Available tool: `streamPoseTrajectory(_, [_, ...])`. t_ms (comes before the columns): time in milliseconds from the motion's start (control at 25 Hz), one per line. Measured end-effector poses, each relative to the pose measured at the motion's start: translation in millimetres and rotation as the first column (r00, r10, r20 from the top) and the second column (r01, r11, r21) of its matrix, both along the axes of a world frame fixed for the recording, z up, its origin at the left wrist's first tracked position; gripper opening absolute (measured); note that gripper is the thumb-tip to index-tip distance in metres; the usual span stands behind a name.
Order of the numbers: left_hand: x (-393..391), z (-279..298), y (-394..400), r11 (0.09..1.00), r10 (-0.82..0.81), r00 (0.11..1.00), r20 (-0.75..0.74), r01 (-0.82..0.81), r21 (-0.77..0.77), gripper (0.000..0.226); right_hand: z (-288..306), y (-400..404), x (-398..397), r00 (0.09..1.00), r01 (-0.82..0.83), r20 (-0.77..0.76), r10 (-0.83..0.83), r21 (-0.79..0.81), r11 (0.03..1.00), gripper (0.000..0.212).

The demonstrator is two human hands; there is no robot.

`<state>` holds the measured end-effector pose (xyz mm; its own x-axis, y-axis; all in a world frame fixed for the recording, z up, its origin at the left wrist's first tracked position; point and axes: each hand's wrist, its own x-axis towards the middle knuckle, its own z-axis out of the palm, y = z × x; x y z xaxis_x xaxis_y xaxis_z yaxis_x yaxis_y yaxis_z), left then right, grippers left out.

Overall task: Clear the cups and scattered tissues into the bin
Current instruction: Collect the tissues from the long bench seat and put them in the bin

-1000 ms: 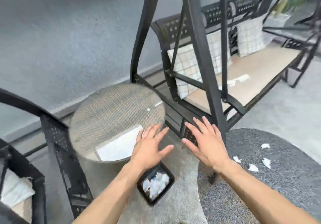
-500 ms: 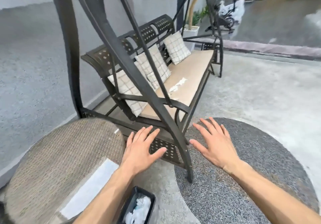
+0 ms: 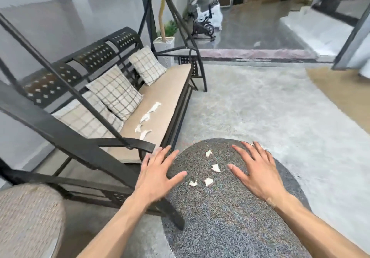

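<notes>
Four tissue scraps (image 3: 209, 170) lie on the speckled round table (image 3: 230, 217), between the hands. Left hand (image 3: 157, 174), at their 9 o'clock, and right hand (image 3: 255, 169), at 3 o'clock, hover with fingers spread, holding nothing. More tissue pieces (image 3: 147, 118) rest on the swing bench cushion (image 3: 166, 95), at 11 o'clock. No bin or cups appear (out of view). Risk: a sweeping hand could knock the light scraps off the table edge onto the floor.

single head view, looking forward and down, close over the speckled table (image 3: 230, 217), both hands
</notes>
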<state>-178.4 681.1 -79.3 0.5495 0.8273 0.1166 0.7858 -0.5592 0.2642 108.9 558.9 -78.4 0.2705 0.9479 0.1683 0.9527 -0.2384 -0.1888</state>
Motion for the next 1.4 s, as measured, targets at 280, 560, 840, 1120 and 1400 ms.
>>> streamPoseTrajectory(280, [110,-4,38,1.0,0.022,0.999,-0.035,-0.023,-0.015,0.085,-6,55,88,0.999,-0.032,-0.041,0.03,-0.042,0.999,0.068])
streamPoseTrajectory(560, [156,-19,124,0.996,0.075,0.996,-0.058,-0.077,-0.045,0.085,-26,158,139,0.993,-0.104,-0.052,0.102,-0.036,0.994,0.069])
streamPoseTrajectory(840, [200,-24,269,0.992,0.118,0.993,-0.018,-0.118,-0.033,0.084,-26,308,185,0.991,-0.118,-0.062,0.118,-0.001,0.993,0.068])
streamPoseTrajectory(1120, [239,-14,394,0.991,0.134,0.991,0.007,-0.134,0.018,0.082,-17,439,220,0.985,-0.155,-0.068,0.156,0.025,0.988,0.069])
streamPoseTrajectory(1400, [286,-22,495,0.961,0.274,0.961,0.039,-0.275,0.033,0.083,-24,576,274,0.959,-0.27,-0.082,0.271,0.03,0.963,0.068])
